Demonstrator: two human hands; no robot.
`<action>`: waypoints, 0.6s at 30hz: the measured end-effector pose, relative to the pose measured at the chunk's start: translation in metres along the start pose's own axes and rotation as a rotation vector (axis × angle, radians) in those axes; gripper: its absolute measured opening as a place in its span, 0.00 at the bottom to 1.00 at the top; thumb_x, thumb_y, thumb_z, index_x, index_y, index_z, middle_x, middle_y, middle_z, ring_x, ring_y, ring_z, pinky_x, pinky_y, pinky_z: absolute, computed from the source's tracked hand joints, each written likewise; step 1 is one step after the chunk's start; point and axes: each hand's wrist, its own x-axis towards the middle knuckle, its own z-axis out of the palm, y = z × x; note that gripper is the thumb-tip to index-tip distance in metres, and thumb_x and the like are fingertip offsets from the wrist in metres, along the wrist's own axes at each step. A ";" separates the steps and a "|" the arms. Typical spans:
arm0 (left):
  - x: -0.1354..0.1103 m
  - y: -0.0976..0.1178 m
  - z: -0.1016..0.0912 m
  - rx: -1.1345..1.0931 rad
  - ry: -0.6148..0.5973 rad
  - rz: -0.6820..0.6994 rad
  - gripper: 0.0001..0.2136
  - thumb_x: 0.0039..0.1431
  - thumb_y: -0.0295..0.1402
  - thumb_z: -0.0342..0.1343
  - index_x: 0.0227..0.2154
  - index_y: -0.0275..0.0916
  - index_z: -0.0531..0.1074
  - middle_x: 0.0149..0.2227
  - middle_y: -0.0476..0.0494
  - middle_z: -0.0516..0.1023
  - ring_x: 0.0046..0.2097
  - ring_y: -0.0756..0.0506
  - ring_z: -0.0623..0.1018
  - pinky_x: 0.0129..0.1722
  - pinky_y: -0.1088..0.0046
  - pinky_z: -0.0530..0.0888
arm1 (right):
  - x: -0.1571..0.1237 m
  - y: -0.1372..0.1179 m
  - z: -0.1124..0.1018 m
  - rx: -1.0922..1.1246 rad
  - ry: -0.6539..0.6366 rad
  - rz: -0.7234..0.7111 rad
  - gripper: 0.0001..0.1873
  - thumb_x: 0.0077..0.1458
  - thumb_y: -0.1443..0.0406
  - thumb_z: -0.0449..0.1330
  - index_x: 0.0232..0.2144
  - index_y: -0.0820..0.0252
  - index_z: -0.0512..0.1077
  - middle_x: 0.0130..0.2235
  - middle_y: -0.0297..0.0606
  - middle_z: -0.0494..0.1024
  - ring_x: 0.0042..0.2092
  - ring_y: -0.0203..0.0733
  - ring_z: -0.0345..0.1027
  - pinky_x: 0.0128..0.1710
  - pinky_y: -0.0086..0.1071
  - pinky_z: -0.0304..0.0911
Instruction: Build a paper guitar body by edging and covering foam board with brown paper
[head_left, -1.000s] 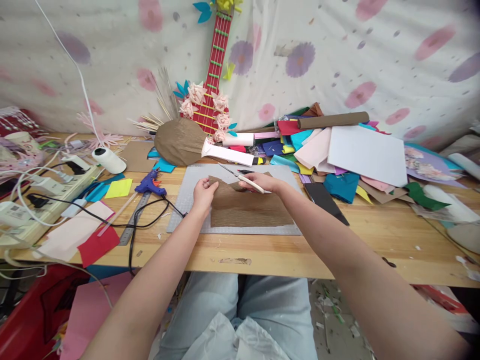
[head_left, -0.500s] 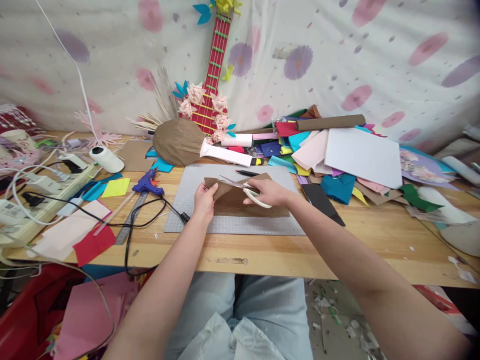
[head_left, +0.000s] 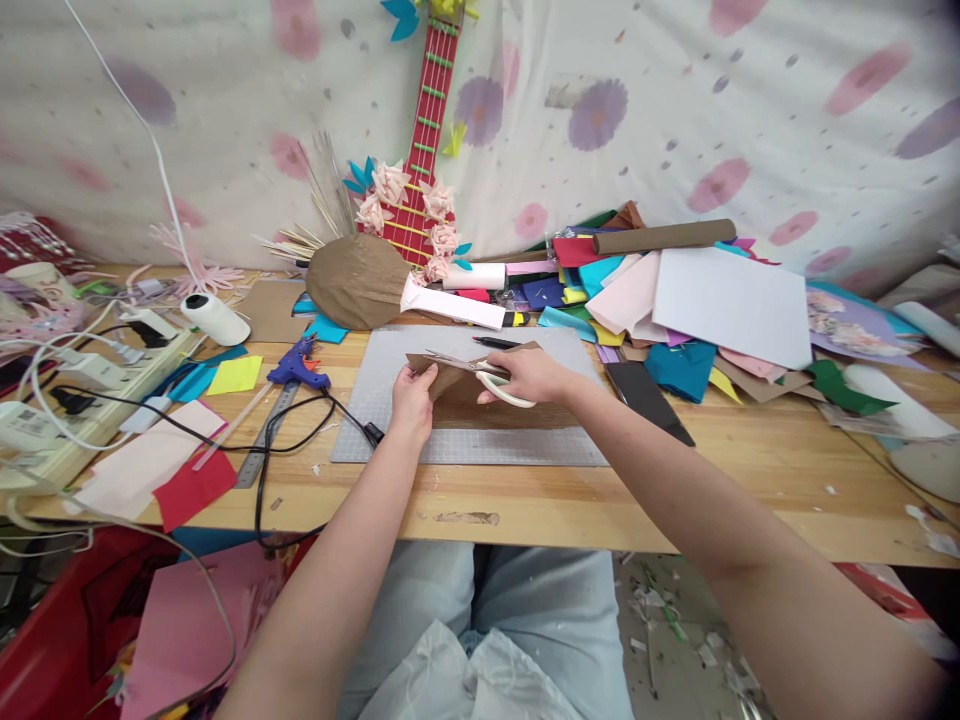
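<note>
A sheet of brown crepe paper (head_left: 517, 415) lies on the grey cutting mat (head_left: 375, 430) in the middle of the wooden table. My left hand (head_left: 412, 400) pinches the paper's raised left corner. My right hand (head_left: 525, 375) is closed round the white handles of a pair of scissors (head_left: 480, 372). The blades point left and lie across the lifted edge of the paper, close to my left fingers.
A blue glue gun (head_left: 298, 366) with a black cord, a metal ruler (head_left: 262, 440) and paper scraps lie left of the mat. A power strip (head_left: 90, 385) sits at far left. Coloured sheets (head_left: 720, 305) are piled at right. A red paper guitar (head_left: 420, 160) leans against the wall.
My right hand has drawn the scissors down and left onto the paper's lifted edge. The left hand has raised the paper's corner and folded it nearer to me.
</note>
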 end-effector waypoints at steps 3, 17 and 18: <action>0.000 0.000 0.000 0.017 -0.009 0.008 0.14 0.38 0.28 0.64 0.31 0.38 0.67 0.30 0.49 0.77 0.37 0.46 0.77 0.43 0.66 0.72 | -0.001 -0.001 -0.002 0.023 -0.005 0.010 0.32 0.42 0.38 0.55 0.39 0.54 0.71 0.36 0.41 0.77 0.37 0.48 0.68 0.34 0.32 0.53; -0.002 0.003 0.001 -0.016 0.000 -0.008 0.13 0.38 0.25 0.64 0.29 0.37 0.68 0.29 0.50 0.77 0.34 0.49 0.77 0.45 0.67 0.71 | 0.001 0.009 -0.001 -0.007 0.027 0.000 0.31 0.42 0.37 0.54 0.37 0.54 0.71 0.32 0.36 0.77 0.33 0.44 0.67 0.31 0.31 0.51; -0.003 0.003 0.001 -0.020 0.001 -0.011 0.13 0.38 0.25 0.63 0.29 0.37 0.68 0.29 0.51 0.77 0.33 0.50 0.76 0.45 0.67 0.71 | 0.000 0.009 -0.002 -0.015 0.021 0.006 0.31 0.43 0.37 0.53 0.37 0.54 0.71 0.33 0.37 0.77 0.34 0.44 0.67 0.31 0.30 0.51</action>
